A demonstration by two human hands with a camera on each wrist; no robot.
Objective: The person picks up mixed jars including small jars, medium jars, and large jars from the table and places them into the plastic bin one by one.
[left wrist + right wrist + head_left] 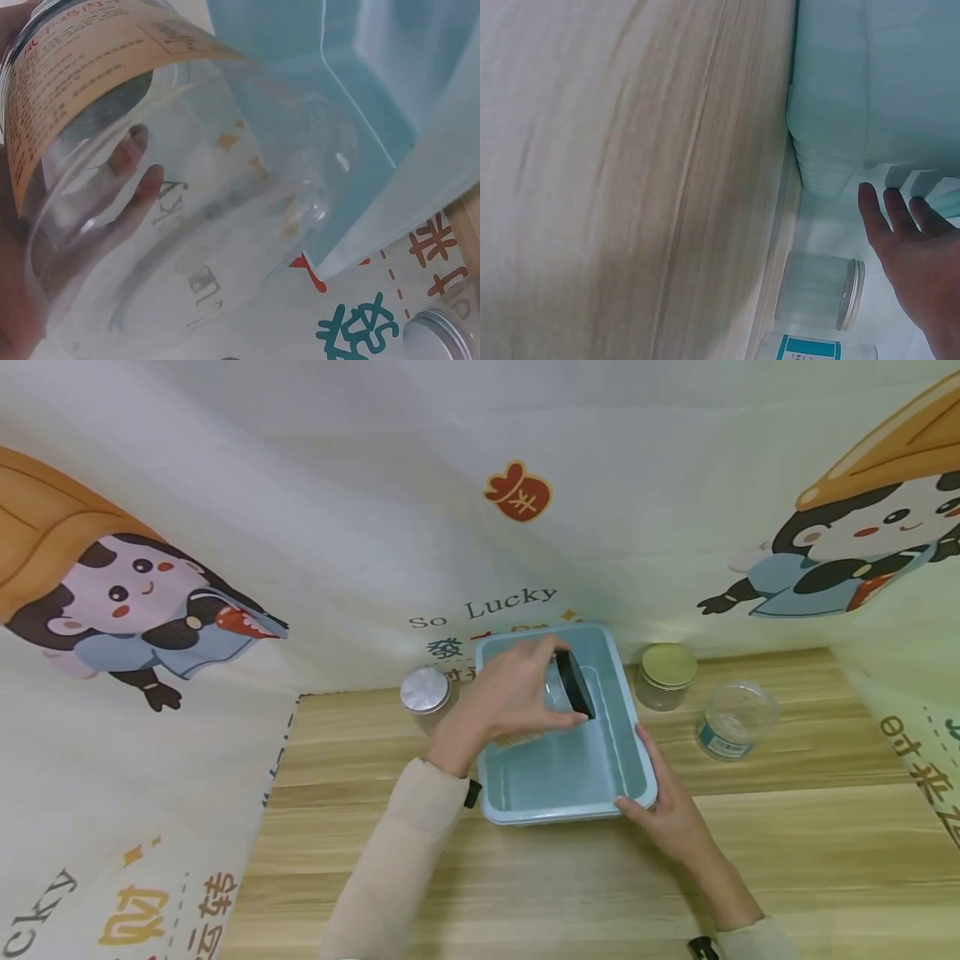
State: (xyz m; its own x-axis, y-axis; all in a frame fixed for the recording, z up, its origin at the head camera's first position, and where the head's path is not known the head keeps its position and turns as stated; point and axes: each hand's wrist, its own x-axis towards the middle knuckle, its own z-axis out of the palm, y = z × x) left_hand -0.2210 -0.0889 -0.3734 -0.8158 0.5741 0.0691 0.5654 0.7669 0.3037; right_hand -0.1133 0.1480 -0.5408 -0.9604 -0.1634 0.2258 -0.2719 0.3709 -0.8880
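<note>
My left hand (pixel 525 689) grips a clear glass jar (pixel 557 692) with a black lid (pixel 576 685). It holds the jar tipped on its side over a light blue plastic bin (pixel 641 777) on the wooden table. In the left wrist view the jar (pixel 187 187) fills the frame. It has an orange label, it looks empty, and my fingers (pixel 142 187) show through the glass, with the bin (pixel 360 112) behind it. My right hand (pixel 660 793) rests on the bin's near right corner. Its fingers (pixel 889 217) are straight beside the bin wall (pixel 840 112).
A silver-lidded jar (pixel 425 693) stands left of the bin. A jar with a pale green lid (pixel 666 675) and a clear jar with a teal label (pixel 735 720) stand to the right. A printed cloth backdrop (pixel 480 485) closes off the back and sides. Bare wooden table (pixel 562 885) lies in front.
</note>
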